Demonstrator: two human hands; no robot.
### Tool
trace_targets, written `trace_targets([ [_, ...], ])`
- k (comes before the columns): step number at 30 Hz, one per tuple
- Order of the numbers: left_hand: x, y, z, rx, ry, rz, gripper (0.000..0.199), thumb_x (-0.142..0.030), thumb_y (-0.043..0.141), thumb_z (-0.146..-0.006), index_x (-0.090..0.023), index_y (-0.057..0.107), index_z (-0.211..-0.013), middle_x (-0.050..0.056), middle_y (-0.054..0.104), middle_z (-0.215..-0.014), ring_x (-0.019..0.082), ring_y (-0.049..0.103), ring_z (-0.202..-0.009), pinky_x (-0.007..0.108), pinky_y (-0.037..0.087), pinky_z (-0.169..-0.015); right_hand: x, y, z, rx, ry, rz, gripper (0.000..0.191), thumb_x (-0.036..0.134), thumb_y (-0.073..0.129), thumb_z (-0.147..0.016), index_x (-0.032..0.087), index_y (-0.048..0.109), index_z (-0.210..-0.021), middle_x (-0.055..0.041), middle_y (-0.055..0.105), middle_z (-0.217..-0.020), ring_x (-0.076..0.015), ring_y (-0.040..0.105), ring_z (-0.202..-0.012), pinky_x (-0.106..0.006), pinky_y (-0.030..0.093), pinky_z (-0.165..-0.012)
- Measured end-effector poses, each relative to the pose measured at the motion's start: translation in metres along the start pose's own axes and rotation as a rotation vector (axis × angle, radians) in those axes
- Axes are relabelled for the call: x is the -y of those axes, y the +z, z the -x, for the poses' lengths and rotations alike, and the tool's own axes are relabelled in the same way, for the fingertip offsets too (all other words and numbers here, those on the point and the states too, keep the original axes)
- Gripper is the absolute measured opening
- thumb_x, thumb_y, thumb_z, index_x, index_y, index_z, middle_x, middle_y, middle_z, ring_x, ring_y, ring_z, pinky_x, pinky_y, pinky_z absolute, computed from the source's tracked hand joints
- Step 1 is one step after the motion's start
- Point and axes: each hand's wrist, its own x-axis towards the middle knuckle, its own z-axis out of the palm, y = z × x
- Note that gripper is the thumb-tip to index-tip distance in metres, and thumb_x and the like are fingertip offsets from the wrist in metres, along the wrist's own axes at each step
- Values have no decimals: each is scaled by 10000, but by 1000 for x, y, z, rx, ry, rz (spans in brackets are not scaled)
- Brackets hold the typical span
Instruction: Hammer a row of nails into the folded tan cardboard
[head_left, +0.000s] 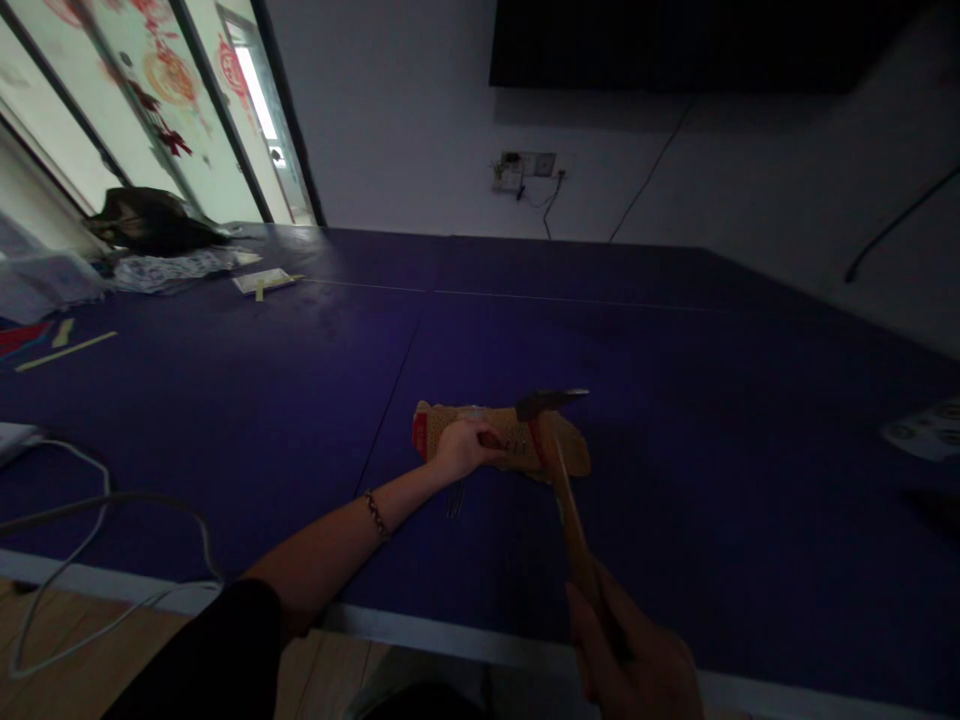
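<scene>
In the head view, my right hand [637, 650] is wrapped round the wooden handle of a hammer [574, 520]. The hammer's dark head extends over the right part of a tan, speckled bundle [442, 425] with a red left end. My left hand [461, 450] rests on the middle of this bundle, fingers closed; a small reddish-brown piece shows at the fingertips, too dim to name. Several small dark marks line the bundle just right of those fingers. Below my left wrist, thin metal pieces [455, 500] lie on the dark blue table [300, 420].
White cables [105, 490] loop over the table's front edge at left. A black bag [154, 220], a small card [264, 281] and yellowish strips [67, 350] lie farther left. At the right edge sits a pale object [926, 430]. A wall with sockets [529, 165] stands behind.
</scene>
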Motion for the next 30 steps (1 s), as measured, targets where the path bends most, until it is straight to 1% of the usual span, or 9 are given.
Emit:
trace_targets([
  [5,-6,-8,-1,41,25,-43,420,-328,777,-598,-207,673,-986,-17,677,-783,167,627,-731,219,429,-611,-11,-4,-1,28,103,-46,556,526,434,-831,87,661,-1087,-3,596,-397,-129,496,-261,-205,400,-285],
  [8,-10,-14,-3,59,87,-69,489,-359,801,-557,-191,675,-998,21,669,-865,209,614,-816,258,441,-696,-13,-5,0,68,158,-77,625,555,446,-811,36,648,-1094,-30,620,-445,-136,519,-294,-213,402,-296],
  [11,-13,-17,-5,64,159,-77,454,-376,792,-581,-188,685,-980,46,648,-943,223,591,-898,281,430,-789,-11,-4,3,10,197,-88,686,598,430,-794,17,643,-1090,-59,651,-503,-138,522,-303,-223,370,-274],
  [14,-16,-12,-7,59,208,-74,369,-361,777,-617,-201,699,-941,44,644,-966,214,577,-939,287,409,-853,-10,0,4,-88,197,-93,690,632,418,-779,46,670,-1042,-39,626,-454,-139,517,-299,-226,335,-264],
  [16,-16,-7,-8,48,222,-68,323,-357,768,-634,-205,708,-913,42,653,-972,208,578,-942,289,399,-870,-11,3,4,-103,184,-103,667,631,424,-778,63,681,-1016,-32,617,-436,-143,530,-314,-222,326,-264],
  [20,-15,4,-11,44,228,-38,213,-347,723,-696,-191,724,-842,23,685,-871,167,613,-815,243,433,-756,-15,4,5,-101,167,-112,623,612,434,-788,93,676,-1032,-40,646,-480,-136,528,-321,-214,317,-256],
  [23,-14,8,-12,35,216,-20,146,-315,698,-725,-186,730,-784,11,694,-812,149,619,-759,219,437,-684,-16,2,6,-100,164,-99,641,613,416,-795,76,673,-1031,-60,662,-520,-133,521,-320,-215,314,-257],
  [27,-13,10,-12,20,198,-14,130,-306,687,-731,-188,731,-766,8,698,-818,144,621,-757,212,435,-660,-13,0,6,-58,155,-63,649,589,390,-817,45,665,-1039,-11,568,-410,-117,426,-254,-224,332,-271],
  [30,-13,11,-11,18,194,-15,121,-292,691,-726,-180,729,-750,7,696,-816,140,622,-752,205,430,-645,-13,0,2,-18,133,-51,610,570,392,-825,70,667,-1041,18,518,-364,-121,422,-255,-222,336,-278],
])
